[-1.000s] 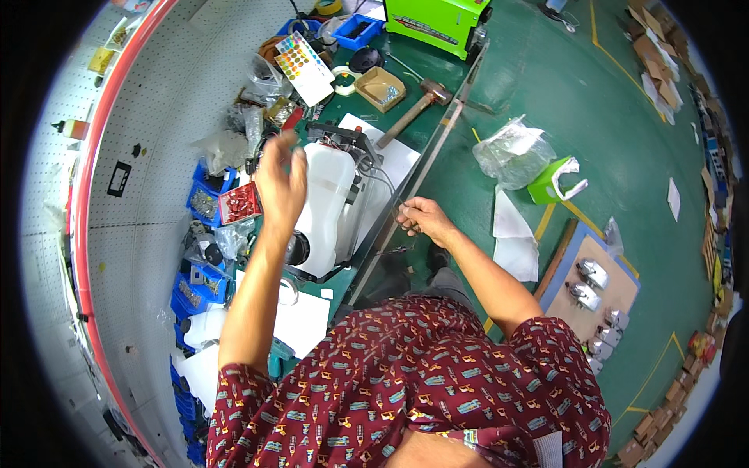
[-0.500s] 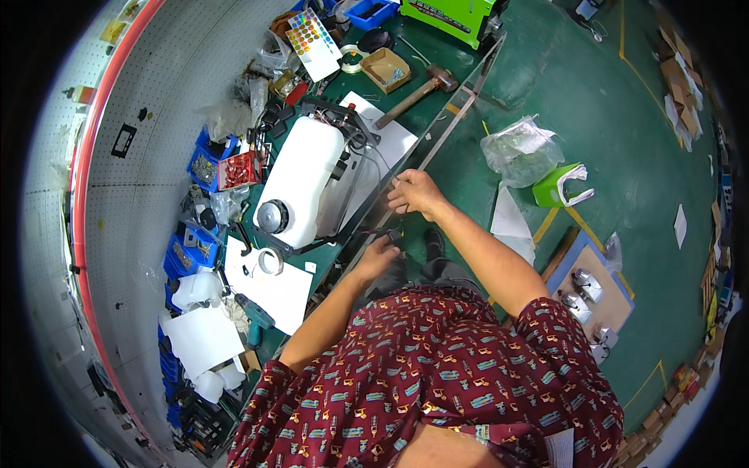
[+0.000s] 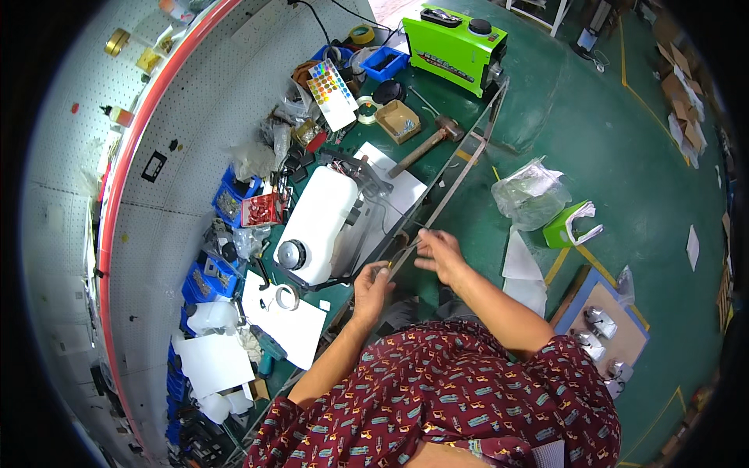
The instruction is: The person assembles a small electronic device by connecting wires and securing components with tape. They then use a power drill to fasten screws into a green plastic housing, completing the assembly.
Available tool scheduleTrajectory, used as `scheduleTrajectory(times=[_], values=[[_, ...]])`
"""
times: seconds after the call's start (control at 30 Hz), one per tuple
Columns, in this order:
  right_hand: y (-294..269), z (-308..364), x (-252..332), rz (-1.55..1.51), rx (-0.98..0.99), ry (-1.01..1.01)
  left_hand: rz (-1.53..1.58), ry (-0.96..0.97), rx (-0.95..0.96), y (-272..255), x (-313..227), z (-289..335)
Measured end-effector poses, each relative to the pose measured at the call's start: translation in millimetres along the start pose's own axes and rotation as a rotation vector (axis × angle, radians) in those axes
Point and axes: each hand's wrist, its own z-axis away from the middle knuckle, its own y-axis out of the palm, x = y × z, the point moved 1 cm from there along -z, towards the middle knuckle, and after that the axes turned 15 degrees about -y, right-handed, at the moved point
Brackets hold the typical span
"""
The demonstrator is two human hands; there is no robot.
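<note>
My left hand point(image 3: 371, 285) is at the front edge of the green workbench point(image 3: 460, 156), its fingers closed on a thin wire-like piece point(image 3: 402, 253) with a yellowish end. My right hand point(image 3: 441, 254) hovers just to the right of it over the bench's metal edge strip. Its fingers are blurred and reach toward the same thin piece, and I cannot tell whether they grip it. A white tank-shaped machine point(image 3: 316, 225) with a black cap lies on the bench just left of both hands.
On the bench are a hammer point(image 3: 425, 142), a small cardboard box point(image 3: 398, 121), tape rolls, a colour chart, blue parts bins point(image 3: 234, 195), white paper sheets point(image 3: 292, 327) and a green machine point(image 3: 456, 47). On the green floor at right are a plastic bag point(image 3: 530, 195), a green box point(image 3: 566, 226) and a tray of metal parts.
My left hand dropped from high over the white machine to the bench edge, beside my right hand. My right hand stayed near the edge strip. The view shifted slightly.
</note>
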Motion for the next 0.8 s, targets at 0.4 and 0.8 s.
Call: scheduleTrajectory(times=[0.4,0.8], values=[[68,34,10,-0.481,0.348,0.124,-1.123,0.797,-0.204,8,-87,12],[93,-68,20,-0.171,0.089,-0.274,-0.209,0.425,-0.346,7,-44,-30]])
